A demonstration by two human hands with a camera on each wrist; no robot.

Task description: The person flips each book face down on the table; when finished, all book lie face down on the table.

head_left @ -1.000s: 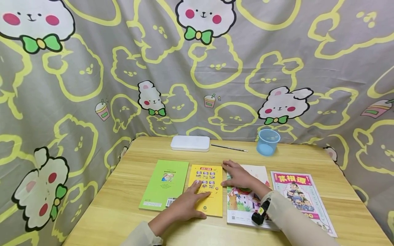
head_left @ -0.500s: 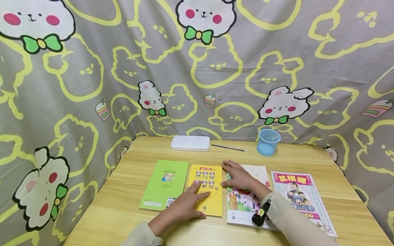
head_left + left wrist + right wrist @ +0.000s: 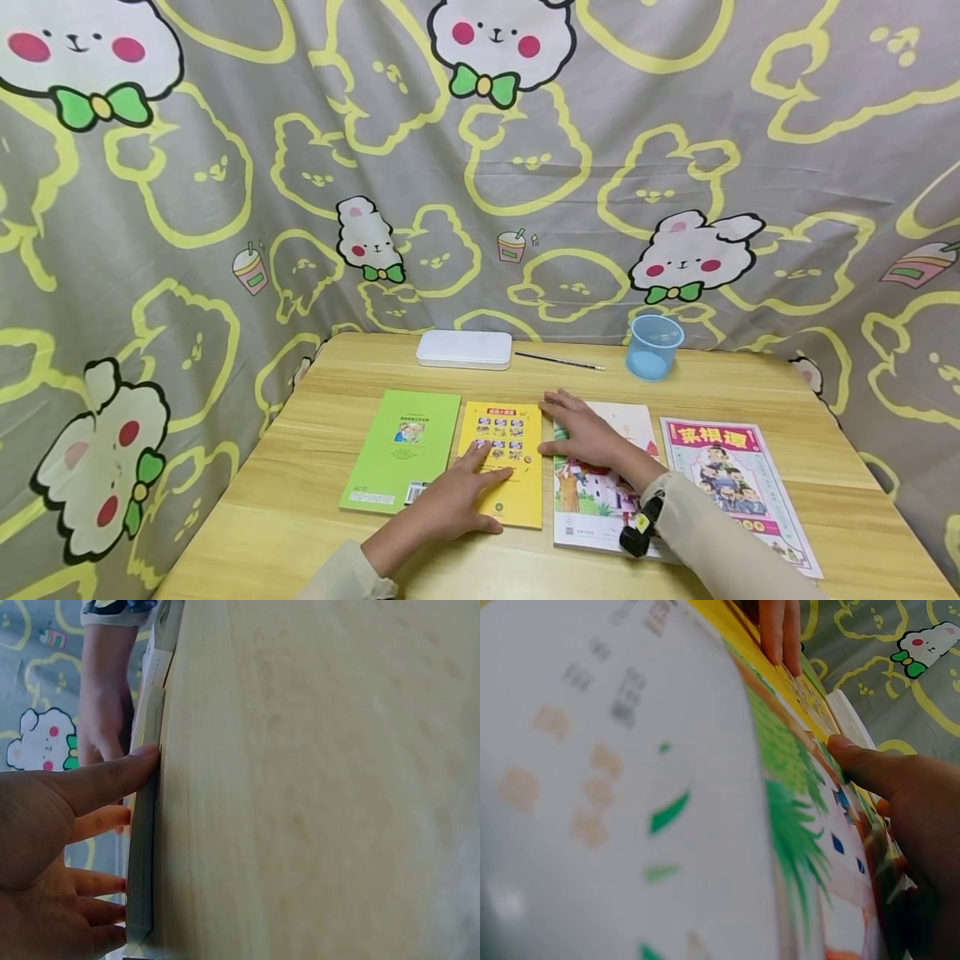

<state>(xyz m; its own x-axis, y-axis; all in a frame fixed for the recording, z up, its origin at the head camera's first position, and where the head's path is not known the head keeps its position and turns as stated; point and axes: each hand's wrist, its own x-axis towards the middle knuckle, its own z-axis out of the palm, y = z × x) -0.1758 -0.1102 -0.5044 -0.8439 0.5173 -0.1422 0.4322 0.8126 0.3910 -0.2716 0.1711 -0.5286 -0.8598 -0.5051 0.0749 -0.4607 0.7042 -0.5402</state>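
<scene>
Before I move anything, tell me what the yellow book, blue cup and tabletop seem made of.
Yellow book: apparently paper, smooth finish; small pictures printed on flat cover.
Blue cup: probably plastic, smooth, translucent; its base shows through.
Tabletop: wood or wood-look laminate, faintly glossy; pale grain shows.

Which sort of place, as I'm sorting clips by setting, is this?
Probably a curtained-off study corner: books lie in a row on a wooden table, with cartoon-print fabric hung behind.

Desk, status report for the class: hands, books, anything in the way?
Left hand resting on yellow book. Right hand over picture book. Right sleeve hiding part of picture book.
</scene>
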